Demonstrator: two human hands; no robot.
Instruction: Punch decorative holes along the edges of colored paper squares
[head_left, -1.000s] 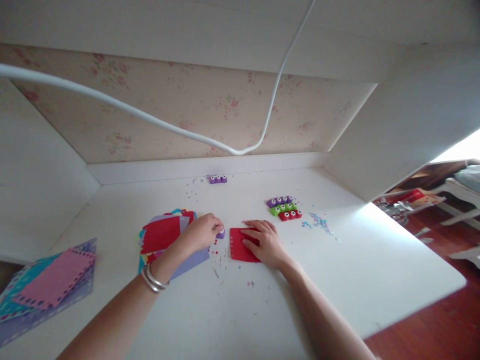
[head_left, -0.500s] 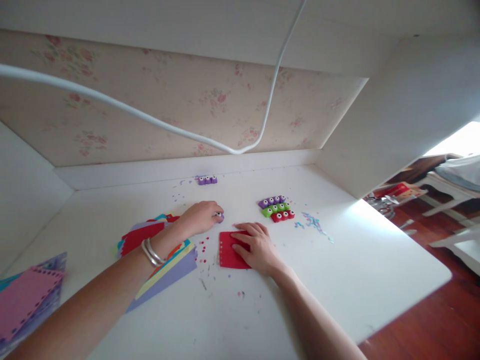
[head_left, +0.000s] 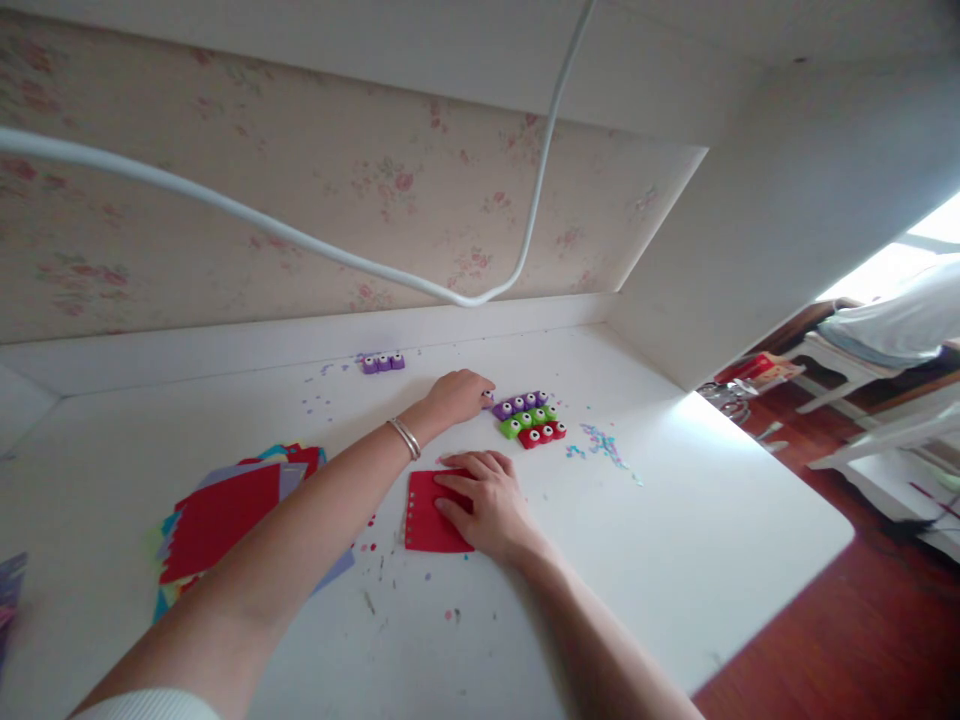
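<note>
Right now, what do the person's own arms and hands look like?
The left hand and right hand are ungloved. Silver bangles circle the left wrist, and a pale, ribbed sleeve edge shows farther up that arm. The right wrist and forearm show no jewellery or sleeve.

The right hand [head_left: 487, 503] hides part of the red sheet [head_left: 427, 520].

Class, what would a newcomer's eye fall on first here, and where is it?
Probably the purple, green and red pieces with eye-like tops, packed in three slanting rows just right of the left hand, which pinches another small piece. Then the bright red sheet, holes along its left edge, lying under the spread right hand.
</note>
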